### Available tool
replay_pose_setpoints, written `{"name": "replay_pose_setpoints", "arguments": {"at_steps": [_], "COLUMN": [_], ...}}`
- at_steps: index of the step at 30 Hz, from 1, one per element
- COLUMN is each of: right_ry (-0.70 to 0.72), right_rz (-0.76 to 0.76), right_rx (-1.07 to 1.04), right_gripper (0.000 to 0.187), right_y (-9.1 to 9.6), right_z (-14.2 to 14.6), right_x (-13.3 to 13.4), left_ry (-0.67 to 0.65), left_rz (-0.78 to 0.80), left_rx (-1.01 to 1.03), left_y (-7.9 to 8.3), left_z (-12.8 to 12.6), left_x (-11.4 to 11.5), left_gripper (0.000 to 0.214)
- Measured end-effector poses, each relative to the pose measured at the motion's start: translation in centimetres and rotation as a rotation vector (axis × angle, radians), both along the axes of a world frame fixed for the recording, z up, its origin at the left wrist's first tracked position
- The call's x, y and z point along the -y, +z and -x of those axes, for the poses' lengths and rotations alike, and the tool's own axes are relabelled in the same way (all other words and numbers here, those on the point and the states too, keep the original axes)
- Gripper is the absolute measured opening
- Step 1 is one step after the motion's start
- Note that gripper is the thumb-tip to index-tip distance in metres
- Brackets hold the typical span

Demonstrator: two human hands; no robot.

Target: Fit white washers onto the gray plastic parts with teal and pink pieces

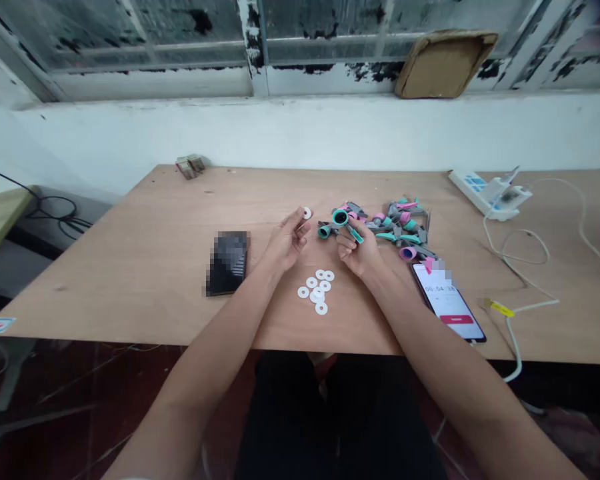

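Between the fingertips of my left hand is a white washer-like ring, raised above the table. My right hand grips a teal and grey plastic part with a round, dark-centred open end, which faces up toward me; a teal lever sticks out of it beside my fingers. The two hands are apart, and so are the ring and the part. Several more white rings lie loosely grouped on the table below and between my hands, a few overlapping. Behind my right hand is a pile of similar grey, teal and pink plastic parts.
A dark phone lies left of my left forearm. Another phone, showing a running timer, lies by my right forearm. A white power strip with plugs and white cables occupies the right side. A small block-like bundle sits at the back edge.
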State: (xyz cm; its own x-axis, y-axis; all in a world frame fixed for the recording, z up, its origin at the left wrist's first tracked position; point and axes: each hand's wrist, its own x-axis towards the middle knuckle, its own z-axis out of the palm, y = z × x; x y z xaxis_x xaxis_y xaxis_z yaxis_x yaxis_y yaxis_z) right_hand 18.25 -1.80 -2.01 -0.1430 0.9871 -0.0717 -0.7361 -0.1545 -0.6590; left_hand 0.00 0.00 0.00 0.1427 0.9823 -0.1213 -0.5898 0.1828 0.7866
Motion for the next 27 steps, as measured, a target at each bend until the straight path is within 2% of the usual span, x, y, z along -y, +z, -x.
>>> {"name": "replay_pose_setpoints", "arguments": {"at_steps": [4,7,9,15,19,23,27], "right_ry": [-0.064,-0.142,-0.140,-0.099,-0.064,-0.079,-0.064], "right_rz": [-0.065,-0.126,-0.139,-0.078,-0.072,-0.085,-0.107], "right_rx": [0.104,0.217,0.250,0.187,0.118,0.161,0.220], "right_gripper": [0.022,0.035,0.041,0.034,0.028,0.030,0.032], "right_y": [-0.7,-1.4,-1.7,-1.5,-1.5,-1.6,-1.6], "right_z": [0.5,0.9,1.0,0.4,0.2,0.4,0.6], "right_x": [-0.3,-0.5,-0.5,-0.5,-0.8,-0.8,-0.5], "left_ry": [-0.134,-0.195,-0.193,-0.031,0.025,-0.011,-0.008], "left_rz": [-0.065,-0.078,-0.064,-0.091,-0.141,-0.230,-0.304], "left_rx": [0.034,0.007,0.002,-0.044,-0.100,-0.168,-0.347], "left_y": [0.3,0.3,0.1,-0.3,-0.8,-1.0,-0.8], "left_z": [-0.1,-0.2,-0.3,-0.5,-0.6,-0.8,-1.1], "left_x": [0.7,0.8,0.7,-0.1,-0.4,-0.2,0.4], "left_gripper": [0.036,0.036,0.029,0.006,0.022,0.038,0.037]}}
